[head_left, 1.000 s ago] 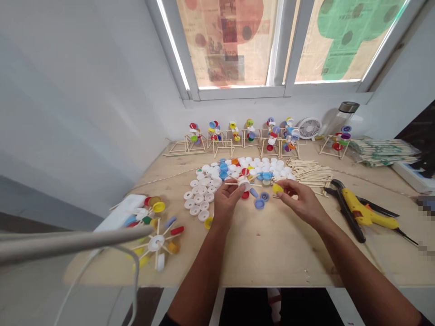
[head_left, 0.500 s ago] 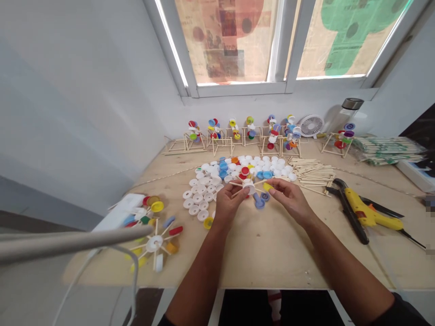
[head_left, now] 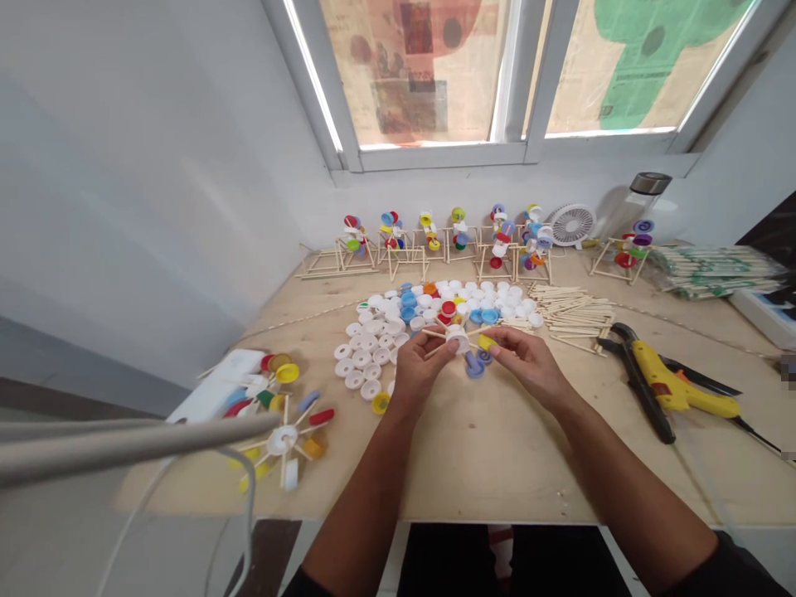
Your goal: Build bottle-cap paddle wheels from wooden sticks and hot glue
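My left hand point(head_left: 418, 369) pinches a white bottle-cap hub point(head_left: 457, 340) with thin wooden sticks radiating from it. My right hand point(head_left: 526, 361) holds a yellow bottle cap point(head_left: 487, 342) between finger and thumb, against the tip of one stick. Just below the hub lie blue bottle caps point(head_left: 474, 369), close to both hands. A large spread of white bottle caps point(head_left: 366, 356) lies left of my left hand. Both hands are over the plywood table point(head_left: 497, 464).
Several stick-and-cap models point(head_left: 460, 240) stand along the back of the table by the window. Wooden sticks point(head_left: 572, 319) are stacked to the right, beside a yellow glue gun point(head_left: 668, 385). A cap pinwheel point(head_left: 283, 439) lies at left, under a grey pole point(head_left: 124, 444).
My right hand has brought the yellow cap from a gap beside the hub to the tip of a stick. The hands have drawn closer together, and the view has shifted slightly.
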`<state>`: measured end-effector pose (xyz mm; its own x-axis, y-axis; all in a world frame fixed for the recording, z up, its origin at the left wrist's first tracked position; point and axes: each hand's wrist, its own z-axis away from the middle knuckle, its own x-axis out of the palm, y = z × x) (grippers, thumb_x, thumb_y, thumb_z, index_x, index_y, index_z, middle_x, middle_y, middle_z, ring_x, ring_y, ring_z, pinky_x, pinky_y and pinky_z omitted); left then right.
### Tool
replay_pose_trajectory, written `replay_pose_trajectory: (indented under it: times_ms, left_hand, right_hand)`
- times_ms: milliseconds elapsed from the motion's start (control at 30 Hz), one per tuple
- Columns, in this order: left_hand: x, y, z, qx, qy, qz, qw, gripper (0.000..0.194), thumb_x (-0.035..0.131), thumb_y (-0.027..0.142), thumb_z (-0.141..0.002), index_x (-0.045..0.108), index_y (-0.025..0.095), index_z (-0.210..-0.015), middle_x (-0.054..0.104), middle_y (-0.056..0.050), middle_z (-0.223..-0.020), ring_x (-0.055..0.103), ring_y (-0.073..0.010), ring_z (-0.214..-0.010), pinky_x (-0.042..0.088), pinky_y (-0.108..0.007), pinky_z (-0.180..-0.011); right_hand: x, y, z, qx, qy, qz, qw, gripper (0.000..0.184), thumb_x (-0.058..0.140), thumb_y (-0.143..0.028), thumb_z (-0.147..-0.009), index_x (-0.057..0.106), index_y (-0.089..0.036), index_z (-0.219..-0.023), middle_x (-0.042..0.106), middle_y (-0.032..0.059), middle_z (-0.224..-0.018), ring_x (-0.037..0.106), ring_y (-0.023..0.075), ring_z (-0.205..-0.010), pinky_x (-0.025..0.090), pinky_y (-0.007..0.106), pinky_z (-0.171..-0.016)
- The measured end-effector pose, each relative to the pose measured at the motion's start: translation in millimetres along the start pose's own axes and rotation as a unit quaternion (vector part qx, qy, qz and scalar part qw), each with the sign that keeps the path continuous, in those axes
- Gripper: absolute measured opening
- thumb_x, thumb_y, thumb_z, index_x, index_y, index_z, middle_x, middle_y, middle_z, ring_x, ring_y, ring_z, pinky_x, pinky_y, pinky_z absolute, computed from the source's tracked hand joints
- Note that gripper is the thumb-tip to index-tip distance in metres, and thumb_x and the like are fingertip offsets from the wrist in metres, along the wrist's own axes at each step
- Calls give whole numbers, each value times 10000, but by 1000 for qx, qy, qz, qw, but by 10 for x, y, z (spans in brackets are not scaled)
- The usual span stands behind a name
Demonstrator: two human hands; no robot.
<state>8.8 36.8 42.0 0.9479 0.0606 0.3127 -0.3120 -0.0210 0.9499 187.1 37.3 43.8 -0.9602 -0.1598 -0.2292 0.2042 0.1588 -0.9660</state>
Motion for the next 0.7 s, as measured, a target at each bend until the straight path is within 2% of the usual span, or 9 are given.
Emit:
replay_pose_trajectory:
  times_ms: [167,700]
  left_hand:
    - [-47,-43,-54,-4,-27,-16,999,389,816,344,-549,640,158,-840,705,-27,-726,664,-186,-727,501,-292,-707]
    - [-73,-89,-76,-8,-27,-27,999,389,819,344,-548,626,167,-836,705,-20,-715,670,-188,-726,502,-287,-698]
  right_hand:
    - [0,-6,9,-5,-11,16,1000,349,581,-413,-799,642,-201,-1070,667,48,-951,591,191,-866,450,358,-824]
    - [1,-20,27,-45,3,64,997,300,584,-381,-801,653,-193,-1025,625,24,-814,555,156,-760,442,314,-739]
